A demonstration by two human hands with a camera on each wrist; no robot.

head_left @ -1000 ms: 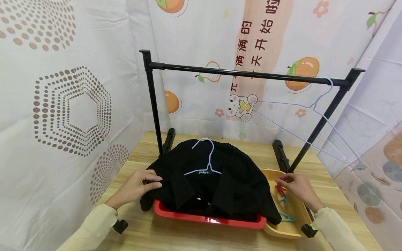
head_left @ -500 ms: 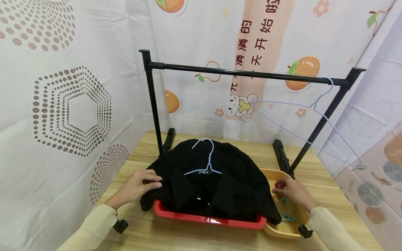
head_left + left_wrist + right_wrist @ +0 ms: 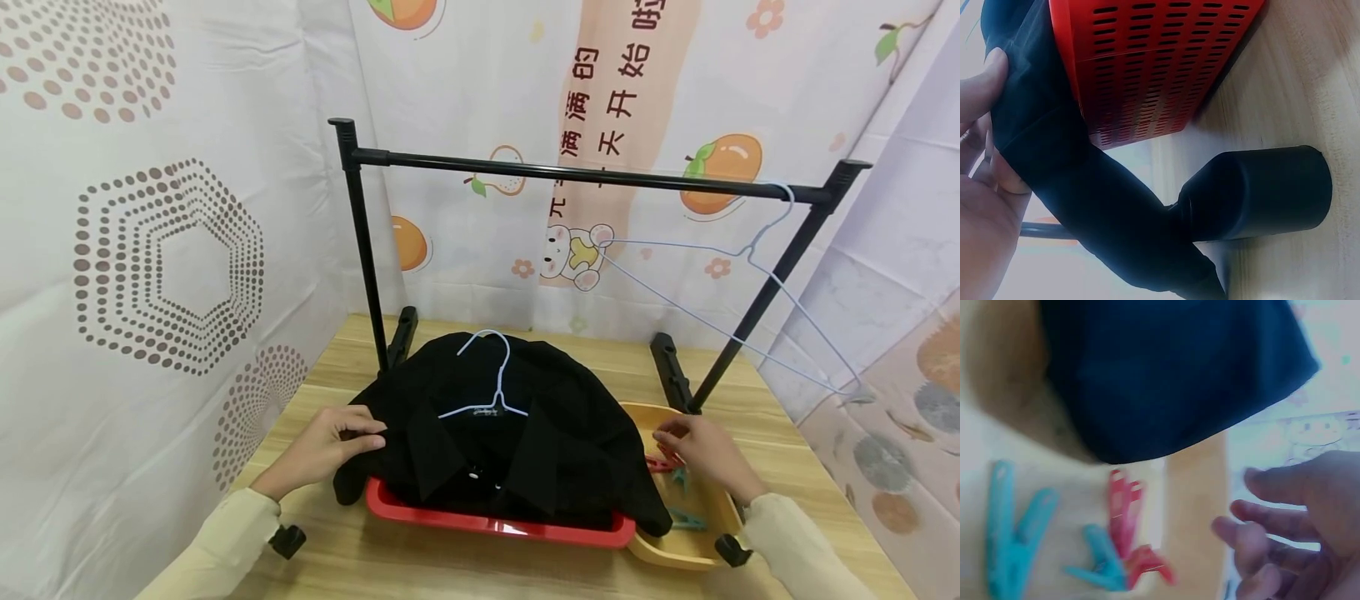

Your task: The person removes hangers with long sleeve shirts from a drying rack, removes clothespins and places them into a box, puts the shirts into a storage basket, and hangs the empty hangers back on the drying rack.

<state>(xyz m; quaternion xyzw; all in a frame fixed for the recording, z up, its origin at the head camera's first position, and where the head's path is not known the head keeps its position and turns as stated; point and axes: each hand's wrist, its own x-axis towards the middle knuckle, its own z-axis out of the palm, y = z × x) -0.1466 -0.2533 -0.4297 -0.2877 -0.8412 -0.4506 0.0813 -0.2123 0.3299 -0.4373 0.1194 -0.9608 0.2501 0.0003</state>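
Observation:
A black collared shirt (image 3: 585, 400) lies heaped over a red basket (image 3: 450, 515), with a light blue hanger (image 3: 501, 379) in its neck. My left hand (image 3: 337, 446) pinches the shirt's left side between thumb and fingers. In the left wrist view the thumb presses on the dark cloth. My right hand (image 3: 705, 454) hovers at the yellow tray (image 3: 675, 560), its fingers bent loosely and holding nothing. In the right wrist view red clothespins (image 3: 1124, 515) and teal clothespins (image 3: 1013, 544) lie in the tray, apart from the fingers.
A black clothes rack (image 3: 585, 175) stands behind the basket. From the right end of its bar hangs another light blue hanger (image 3: 675, 309). The shirt's sleeve (image 3: 652, 512) drapes over the tray's left edge. Printed curtains (image 3: 472, 83) enclose the wooden table (image 3: 375, 567).
My right hand reached in over the red clothespins, then drew back slightly right. The red clothespins now lie differently in the tray. My left hand has stayed on the shirt.

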